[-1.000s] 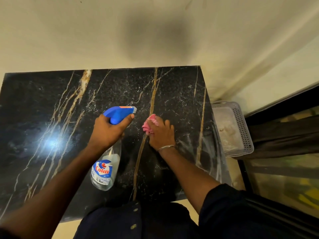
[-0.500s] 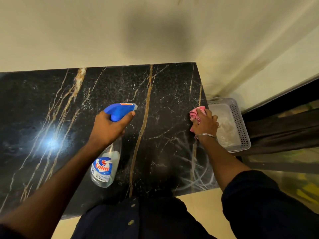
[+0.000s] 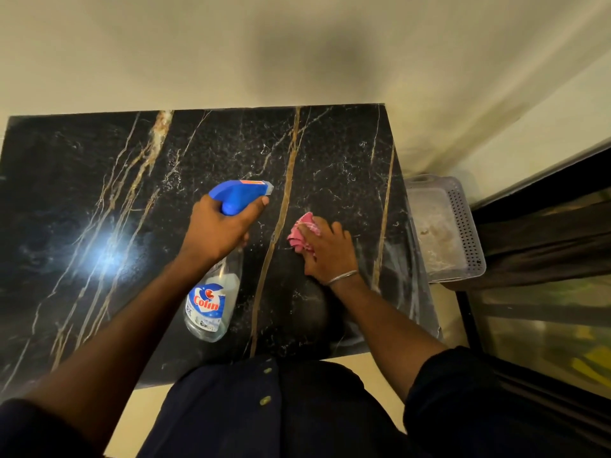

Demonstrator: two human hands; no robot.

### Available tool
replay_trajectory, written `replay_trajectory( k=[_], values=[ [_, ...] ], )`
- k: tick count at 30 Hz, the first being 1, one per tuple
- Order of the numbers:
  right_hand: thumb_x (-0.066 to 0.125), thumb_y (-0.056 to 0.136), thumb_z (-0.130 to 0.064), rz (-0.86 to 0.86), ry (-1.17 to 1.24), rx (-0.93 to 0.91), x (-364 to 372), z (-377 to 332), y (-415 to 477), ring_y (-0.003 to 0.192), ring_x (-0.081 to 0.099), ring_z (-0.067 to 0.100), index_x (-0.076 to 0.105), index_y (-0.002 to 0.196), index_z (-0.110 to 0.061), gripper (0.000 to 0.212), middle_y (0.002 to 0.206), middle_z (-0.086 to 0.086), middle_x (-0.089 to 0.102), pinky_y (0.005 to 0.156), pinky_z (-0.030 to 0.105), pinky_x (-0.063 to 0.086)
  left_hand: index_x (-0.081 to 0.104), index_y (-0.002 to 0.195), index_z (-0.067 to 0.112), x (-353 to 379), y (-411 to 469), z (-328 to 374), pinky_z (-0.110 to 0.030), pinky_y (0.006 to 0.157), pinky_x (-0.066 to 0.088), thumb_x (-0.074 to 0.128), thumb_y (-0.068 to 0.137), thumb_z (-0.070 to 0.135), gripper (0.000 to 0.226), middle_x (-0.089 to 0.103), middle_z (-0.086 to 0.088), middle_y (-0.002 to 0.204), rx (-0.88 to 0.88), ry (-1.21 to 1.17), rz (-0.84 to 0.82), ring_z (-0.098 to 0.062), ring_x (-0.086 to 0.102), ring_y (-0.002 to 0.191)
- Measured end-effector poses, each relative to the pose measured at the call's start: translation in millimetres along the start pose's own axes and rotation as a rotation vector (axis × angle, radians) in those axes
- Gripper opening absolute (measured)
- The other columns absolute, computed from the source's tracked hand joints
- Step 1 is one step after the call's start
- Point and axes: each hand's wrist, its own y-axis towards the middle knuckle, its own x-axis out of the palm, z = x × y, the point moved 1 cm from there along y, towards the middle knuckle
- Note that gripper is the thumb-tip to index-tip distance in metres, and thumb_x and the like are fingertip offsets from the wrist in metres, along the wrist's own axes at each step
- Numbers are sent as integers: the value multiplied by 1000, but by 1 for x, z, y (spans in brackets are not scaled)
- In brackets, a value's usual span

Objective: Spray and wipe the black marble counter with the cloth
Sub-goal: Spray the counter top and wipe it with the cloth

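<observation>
Gold-veined black counter (image 3: 99,180), pink cloth (image 3: 302,234), blue-capped bottle (image 3: 211,299).

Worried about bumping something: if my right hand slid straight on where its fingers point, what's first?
Probably the Colin spray bottle's nozzle, though it may sit higher than the right hand; otherwise bare counter.
</observation>
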Motion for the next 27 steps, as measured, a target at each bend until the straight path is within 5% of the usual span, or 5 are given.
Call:
replay_trajectory(
  k=[7,11,18,22,27],
  values=[
    [63,85,-35,58,70,442,-18,129,-18,114,44,35,45,144,-30,61,147,6,40,91,44,42,68,94,17,-11,-2,-3,-29,48,53,72,89,39,23,67,-18,68,32,26,34,-13,58,46],
    [54,95,-38,69,91,661,-21,110,-7,122,40,36,43,146,-26,53,151,9,35,98,46,37,68,95,15,-11,-5,-1,-26,48,52,72,89,37,23,68,-18,69,34,24,35,-12,58,46],
    [53,91,-40,40,50,252,-5,-13,-7,108,44,29,42,143,-30,54,140,7,42,86,40,39,66,91,15,1,-9,0,-22,49,51,71,90,37,22,62,3,53,18,14,-10,-9,58,46],
    [55,90,-40,-23,0,58,-4,-8,-11,113,45,31,39,147,-29,60,145,6,43,90,42,41,65,89,17,5,-8,1,-20,48,50,71,90,37,21,61,6,52,0,21,-28,-7,58,45],
    [60,84,-35,12,47,344,-11,84,-24,113,45,34,41,146,-31,65,144,7,42,90,42,42,65,84,16,4,-10,-1,-22,47,50,72,89,37,22,61,2,51,22,9,-20,-11,58,44]
  ],
)
